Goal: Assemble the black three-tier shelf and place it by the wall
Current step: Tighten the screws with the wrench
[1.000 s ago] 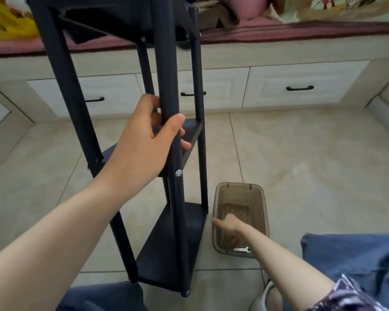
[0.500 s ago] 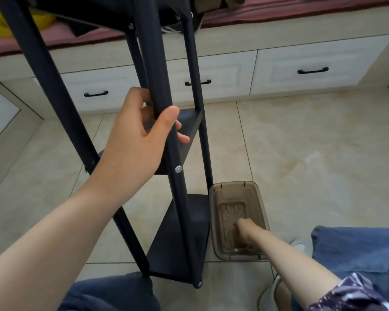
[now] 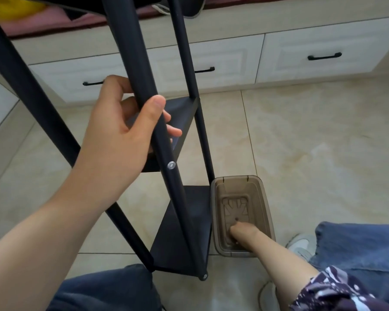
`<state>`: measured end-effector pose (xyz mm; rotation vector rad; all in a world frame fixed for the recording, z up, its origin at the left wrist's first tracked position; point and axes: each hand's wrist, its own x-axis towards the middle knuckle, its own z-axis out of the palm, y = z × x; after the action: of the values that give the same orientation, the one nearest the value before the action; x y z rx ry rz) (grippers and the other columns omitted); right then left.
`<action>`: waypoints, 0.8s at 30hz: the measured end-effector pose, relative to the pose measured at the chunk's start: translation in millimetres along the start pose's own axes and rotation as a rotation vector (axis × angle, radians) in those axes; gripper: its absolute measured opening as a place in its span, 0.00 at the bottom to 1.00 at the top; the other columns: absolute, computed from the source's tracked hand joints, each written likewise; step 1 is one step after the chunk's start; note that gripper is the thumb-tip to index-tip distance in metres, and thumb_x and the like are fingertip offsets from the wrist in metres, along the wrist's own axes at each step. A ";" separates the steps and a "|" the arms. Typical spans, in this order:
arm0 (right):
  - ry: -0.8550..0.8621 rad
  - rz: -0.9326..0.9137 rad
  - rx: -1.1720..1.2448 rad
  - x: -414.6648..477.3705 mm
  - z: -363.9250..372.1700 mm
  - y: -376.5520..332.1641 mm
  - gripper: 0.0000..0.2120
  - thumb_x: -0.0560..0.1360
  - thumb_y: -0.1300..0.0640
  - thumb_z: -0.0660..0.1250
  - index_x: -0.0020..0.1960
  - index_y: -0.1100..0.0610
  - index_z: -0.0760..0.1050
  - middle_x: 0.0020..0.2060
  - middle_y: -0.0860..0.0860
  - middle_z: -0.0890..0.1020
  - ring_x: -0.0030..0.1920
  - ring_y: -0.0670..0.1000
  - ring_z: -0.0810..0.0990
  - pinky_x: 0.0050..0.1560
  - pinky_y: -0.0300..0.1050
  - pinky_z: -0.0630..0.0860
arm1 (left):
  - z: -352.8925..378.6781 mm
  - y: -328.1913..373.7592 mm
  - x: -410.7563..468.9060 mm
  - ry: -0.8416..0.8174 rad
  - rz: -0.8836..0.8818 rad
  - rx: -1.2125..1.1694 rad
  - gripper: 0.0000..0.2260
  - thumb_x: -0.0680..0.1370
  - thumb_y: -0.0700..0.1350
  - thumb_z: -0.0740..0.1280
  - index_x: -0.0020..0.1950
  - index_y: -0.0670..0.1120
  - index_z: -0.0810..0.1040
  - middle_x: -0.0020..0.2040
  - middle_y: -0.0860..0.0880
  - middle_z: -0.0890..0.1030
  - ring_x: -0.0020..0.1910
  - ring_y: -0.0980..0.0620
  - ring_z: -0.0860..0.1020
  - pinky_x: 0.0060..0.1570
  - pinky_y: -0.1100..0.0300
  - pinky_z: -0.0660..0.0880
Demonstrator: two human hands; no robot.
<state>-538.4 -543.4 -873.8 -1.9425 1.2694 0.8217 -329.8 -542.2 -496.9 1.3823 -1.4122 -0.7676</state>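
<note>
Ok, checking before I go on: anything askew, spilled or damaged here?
Nothing spilled or broken. The shelf leans in view, but the left hand grips its post and the wide lens may exaggerate it. The right hand is in the bin.

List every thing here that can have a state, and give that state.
shelf: standing on the floor, tiers fitted.
left hand: grips the near post.
right hand: down in the box; grip hidden.
box: open-topped, on the floor beside the shelf.
drawers: closed.
screw: seated in the near post.
</note>
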 end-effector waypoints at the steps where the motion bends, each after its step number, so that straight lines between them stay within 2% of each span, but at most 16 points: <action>1: 0.008 -0.007 -0.026 0.7 -0.5 -1.1 0.17 0.80 0.67 0.60 0.68 0.64 0.72 0.66 0.63 0.75 0.64 0.63 0.76 0.61 0.55 0.74 | 0.5 0.2 0.3 -0.003 0.000 -0.002 0.02 0.84 0.47 0.64 0.55 0.53 0.70 0.45 0.49 0.84 0.42 0.50 0.87 0.38 0.55 0.84; 6: 0.017 -0.015 -0.073 -0.8 -3.7 -2.8 0.17 0.81 0.66 0.57 0.68 0.63 0.73 0.65 0.61 0.76 0.64 0.62 0.77 0.60 0.54 0.75 | 1.2 -0.6 -0.9 -0.027 0.001 -0.009 0.03 0.84 0.47 0.64 0.55 0.52 0.70 0.45 0.49 0.84 0.42 0.50 0.87 0.38 0.55 0.84; 10: 0.081 0.003 0.008 -2.7 -11.1 -1.3 0.16 0.80 0.66 0.60 0.67 0.62 0.73 0.63 0.61 0.77 0.62 0.61 0.78 0.59 0.51 0.76 | 0.8 -3.6 -1.0 -0.023 0.015 -0.001 0.02 0.84 0.47 0.64 0.55 0.53 0.71 0.45 0.49 0.84 0.42 0.50 0.87 0.39 0.56 0.84; 15: 0.183 0.009 0.089 -13.7 -43.7 -4.5 0.16 0.80 0.68 0.57 0.66 0.60 0.72 0.63 0.60 0.76 0.61 0.60 0.77 0.60 0.50 0.74 | -1.3 -6.7 0.6 -0.029 0.031 0.017 0.02 0.84 0.48 0.63 0.55 0.54 0.71 0.46 0.50 0.84 0.42 0.51 0.87 0.40 0.58 0.84; 19: 0.221 0.028 0.044 -30.7 -89.9 -16.0 0.11 0.77 0.69 0.60 0.54 0.57 0.74 0.55 0.59 0.78 0.47 0.58 0.76 0.47 0.46 0.72 | -1.2 -6.0 0.1 -0.032 0.010 -0.002 0.02 0.84 0.48 0.63 0.55 0.55 0.71 0.45 0.51 0.83 0.42 0.51 0.87 0.42 0.53 0.85; 22: 0.277 0.012 0.037 -54.5 -137.3 -25.5 0.13 0.79 0.63 0.61 0.62 0.61 0.75 0.59 0.58 0.79 0.56 0.60 0.79 0.50 0.47 0.73 | 0.7 -2.4 -1.7 -0.013 -0.018 -0.032 0.02 0.84 0.48 0.64 0.55 0.53 0.72 0.44 0.50 0.83 0.42 0.50 0.86 0.45 0.47 0.85; 24: 0.350 -0.037 0.010 -77.1 -169.6 -32.4 0.11 0.80 0.62 0.60 0.61 0.61 0.75 0.58 0.58 0.79 0.56 0.59 0.79 0.51 0.46 0.74 | 2.0 -0.5 -4.9 0.009 -0.042 -0.059 0.02 0.84 0.48 0.64 0.54 0.51 0.72 0.43 0.48 0.82 0.41 0.49 0.86 0.47 0.43 0.84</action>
<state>-509.1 -629.9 -708.2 -2.1595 1.4255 0.4670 -332.2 -537.8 -499.1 1.3722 -1.3466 -0.8228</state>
